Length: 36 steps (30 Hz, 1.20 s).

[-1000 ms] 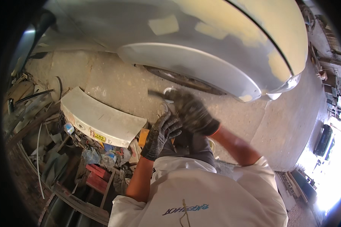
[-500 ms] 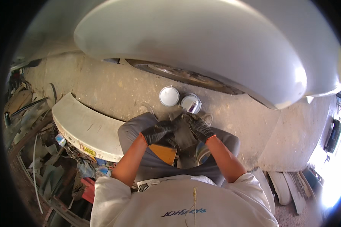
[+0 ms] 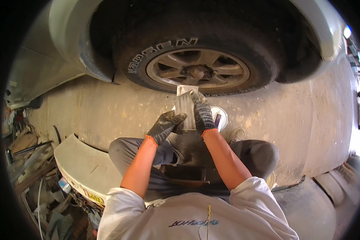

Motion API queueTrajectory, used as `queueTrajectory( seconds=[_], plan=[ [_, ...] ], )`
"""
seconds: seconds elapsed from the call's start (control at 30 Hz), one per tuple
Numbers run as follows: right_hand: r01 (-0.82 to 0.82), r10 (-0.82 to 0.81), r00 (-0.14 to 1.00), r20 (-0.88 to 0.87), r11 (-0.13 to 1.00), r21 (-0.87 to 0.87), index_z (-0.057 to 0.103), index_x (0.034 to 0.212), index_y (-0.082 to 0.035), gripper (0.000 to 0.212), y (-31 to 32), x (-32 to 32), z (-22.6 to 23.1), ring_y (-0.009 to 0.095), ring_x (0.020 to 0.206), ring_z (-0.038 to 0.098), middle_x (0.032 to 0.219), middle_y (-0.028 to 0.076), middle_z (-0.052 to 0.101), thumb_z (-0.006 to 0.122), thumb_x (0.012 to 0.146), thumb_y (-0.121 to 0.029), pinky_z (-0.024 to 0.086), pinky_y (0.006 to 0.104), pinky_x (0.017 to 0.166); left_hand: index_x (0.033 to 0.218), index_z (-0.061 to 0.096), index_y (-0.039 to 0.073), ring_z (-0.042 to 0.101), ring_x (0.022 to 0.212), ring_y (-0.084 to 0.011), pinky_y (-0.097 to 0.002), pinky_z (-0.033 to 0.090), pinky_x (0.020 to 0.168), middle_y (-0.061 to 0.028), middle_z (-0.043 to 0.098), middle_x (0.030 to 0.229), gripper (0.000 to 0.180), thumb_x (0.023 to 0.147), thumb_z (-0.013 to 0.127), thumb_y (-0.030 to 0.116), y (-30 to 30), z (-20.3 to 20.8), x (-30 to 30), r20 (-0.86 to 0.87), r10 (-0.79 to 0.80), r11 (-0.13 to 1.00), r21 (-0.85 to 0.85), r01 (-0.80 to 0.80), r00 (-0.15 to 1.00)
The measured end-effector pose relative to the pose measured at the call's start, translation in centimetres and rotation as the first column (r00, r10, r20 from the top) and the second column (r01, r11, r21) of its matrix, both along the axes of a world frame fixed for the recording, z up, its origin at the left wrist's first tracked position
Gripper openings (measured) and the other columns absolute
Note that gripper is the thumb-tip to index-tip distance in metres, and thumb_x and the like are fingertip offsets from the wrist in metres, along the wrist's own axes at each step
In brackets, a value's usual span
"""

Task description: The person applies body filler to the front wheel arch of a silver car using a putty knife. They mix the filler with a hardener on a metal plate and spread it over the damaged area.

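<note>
Both my hands wear dark, dusty gloves with orange cuffs. Between them is a flat grey rectangular sheet (image 3: 185,110), held upright over my knees in front of the car wheel; whether it is stiff or paper I cannot tell. My left hand (image 3: 164,126) grips its lower left edge, thumb laid across the face. My right hand (image 3: 202,112) is closed along its right edge, fingertips near the top. A paler strip (image 3: 187,89) shows at the upper end, perhaps a fold or second piece. Right of my right hand, a small dark tube (image 3: 217,119) lies on a round white lid (image 3: 224,118).
Ahead stands a car with a large tyre (image 3: 136,52) under a silver wheel arch (image 3: 74,44). A cream curved car panel (image 3: 84,162) lies on the left, with heaped scrap (image 3: 32,160) beyond it. Further panels (image 3: 304,200) lie at lower right on the concrete floor (image 3: 292,112).
My view has shifted, so the wheel now shows where the fender filled the top. Both hands have moved forward from my lap, lifting the grey sheet up toward the wheel.
</note>
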State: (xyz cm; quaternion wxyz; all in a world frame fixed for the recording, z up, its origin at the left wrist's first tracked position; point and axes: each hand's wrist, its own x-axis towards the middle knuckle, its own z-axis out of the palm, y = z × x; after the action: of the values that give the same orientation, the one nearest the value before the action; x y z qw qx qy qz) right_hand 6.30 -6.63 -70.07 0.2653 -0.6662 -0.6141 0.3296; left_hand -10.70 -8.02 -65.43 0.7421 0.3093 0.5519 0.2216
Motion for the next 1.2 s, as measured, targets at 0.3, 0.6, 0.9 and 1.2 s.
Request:
queueTrajectory(
  seconds=[0.3,0.6,0.9,1.2],
  plan=[
    [0.412,-0.49,0.47,-0.734,0.857,-0.309,0.053,0.135,-0.002,0.058,-6.3,-1.5,6.4,0.022,0.122,0.05,0.132,0.01,0.057,0.053,0.097,-0.046,0.037,0.0341,0.105,0.114,0.055,-0.007,0.065,0.072,-0.0157,-0.0288,0.059,0.065,-0.0066,0.061,0.092,0.04,0.09,0.072,0.02,-7.0,3.9,-1.6,0.002,-0.103,0.98,0.172,0.101,0.995],
    [0.368,-0.389,0.329,-0.861,0.892,-0.262,0.059,0.121,-0.005,0.034,-10.4,-0.6,10.7,0.019,0.09,0.062,0.107,0.005,0.065,0.063,0.094,-0.026,0.053,0.0332,0.079,0.115,0.059,0.002,0.065,0.086,-0.0157,-0.0362,0.063,0.076,-0.0069,0.065,0.102,0.023,0.097,0.061,0.016,-13.6,4.4,-3.9,0.256,0.479,0.774,0.329,-0.541,0.84],
    [0.232,-0.269,0.84,-0.471,0.963,-0.136,0.049,0.135,0.005,0.057,-15.9,-1.7,9.4,0.024,0.104,0.059,0.116,0.015,0.065,0.067,0.092,-0.027,0.047,0.0327,0.093,0.118,0.062,0.003,0.063,0.086,-0.0101,-0.0254,0.052,0.075,-0.0031,0.068,0.102,0.026,0.092,0.066,0.007,-17.7,6.6,-0.5,0.149,0.391,0.752,0.517,-0.409,0.908],
    [-0.247,0.229,0.966,-0.115,0.954,-0.172,0.054,0.13,-0.002,0.051,-14.4,1.9,9.7,0.03,0.101,0.061,0.114,0.019,0.063,0.064,0.092,-0.034,0.05,0.0376,0.085,0.11,0.061,0.003,0.064,0.086,-0.0148,-0.0274,0.057,0.073,-0.0039,0.064,0.098,0.028,0.095,0.065,0.026,-17.5,7.8,-4.6,0.33,0.306,0.923,0.129,-0.364,0.893]
  ],
)
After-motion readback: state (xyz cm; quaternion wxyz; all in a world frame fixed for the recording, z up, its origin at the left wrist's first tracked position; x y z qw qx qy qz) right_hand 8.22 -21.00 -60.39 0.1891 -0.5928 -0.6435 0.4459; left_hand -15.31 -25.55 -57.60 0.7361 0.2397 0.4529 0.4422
